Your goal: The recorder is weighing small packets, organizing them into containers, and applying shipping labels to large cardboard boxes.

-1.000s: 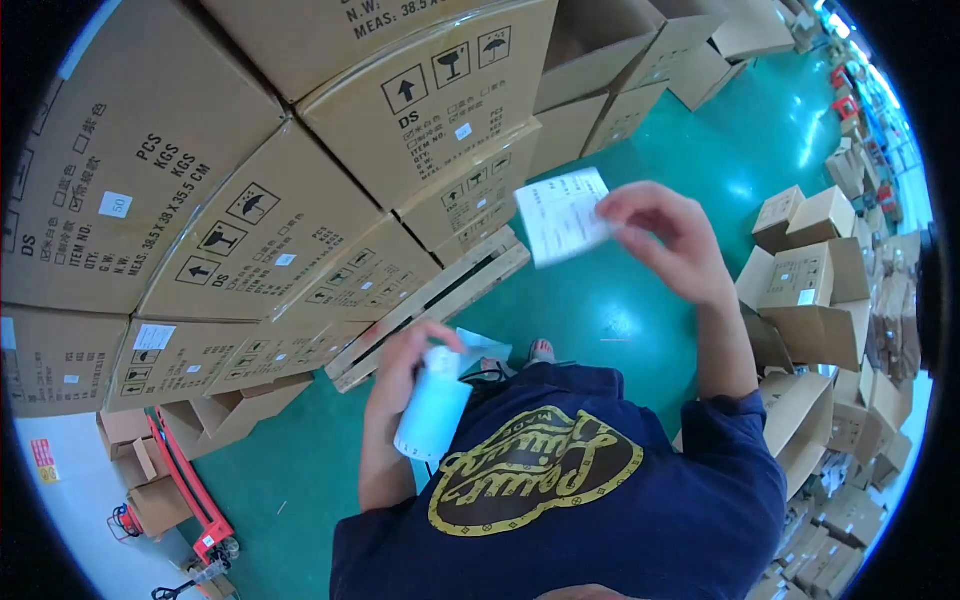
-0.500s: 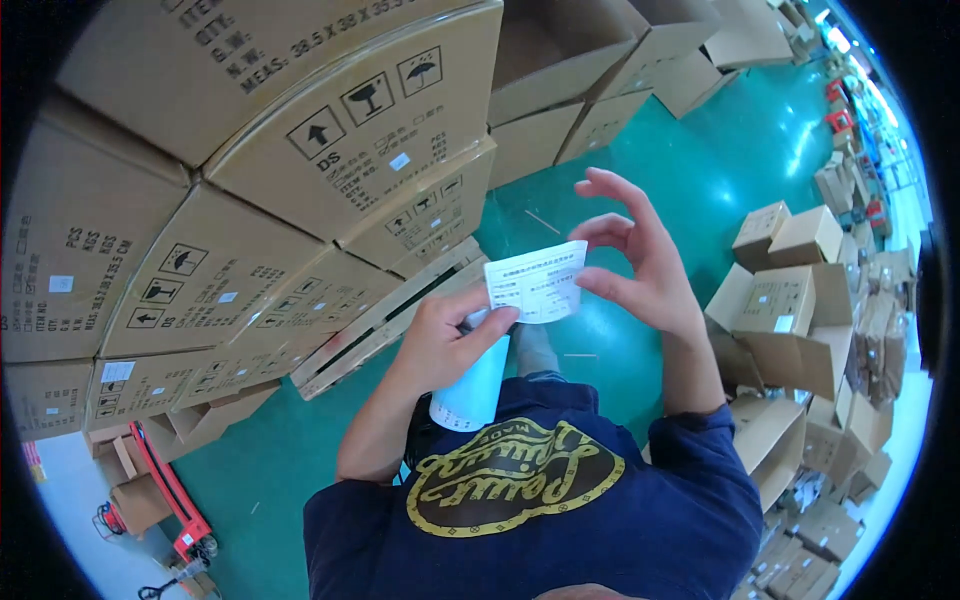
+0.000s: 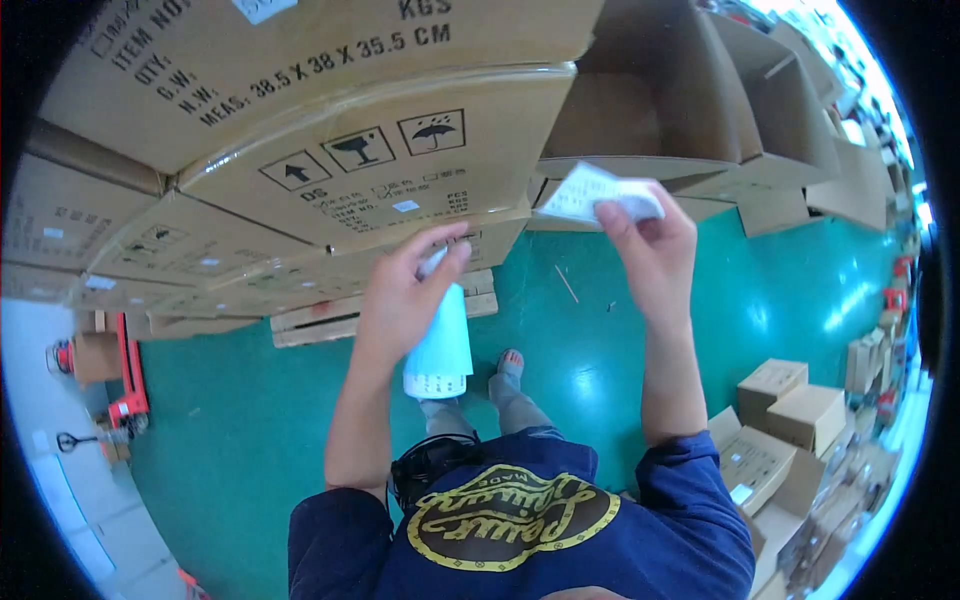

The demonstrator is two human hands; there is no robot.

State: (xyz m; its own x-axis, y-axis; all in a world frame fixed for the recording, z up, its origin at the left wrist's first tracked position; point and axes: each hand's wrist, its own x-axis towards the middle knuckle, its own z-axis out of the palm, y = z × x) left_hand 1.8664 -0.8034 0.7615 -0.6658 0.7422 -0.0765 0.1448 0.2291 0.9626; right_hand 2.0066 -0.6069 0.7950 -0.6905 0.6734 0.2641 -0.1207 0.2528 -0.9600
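My left hand grips a pale blue-white roll of labels, held upright in front of me. My right hand is raised higher and pinches a white paper label between thumb and fingers, close to the face of a stacked brown carton. The label is slightly curled. Both forearms come up from my dark blue shirt at the bottom of the head view.
Tall stacks of brown cartons on a wooden pallet fill the upper left. Open empty cartons stand at the upper right. More small cartons lie on the green floor at right. A red pallet jack stands at left.
The label has come away from the roll: my right hand lifted it up toward the cartons. The left hand stayed lower with the roll. My view has closed in on the stack.
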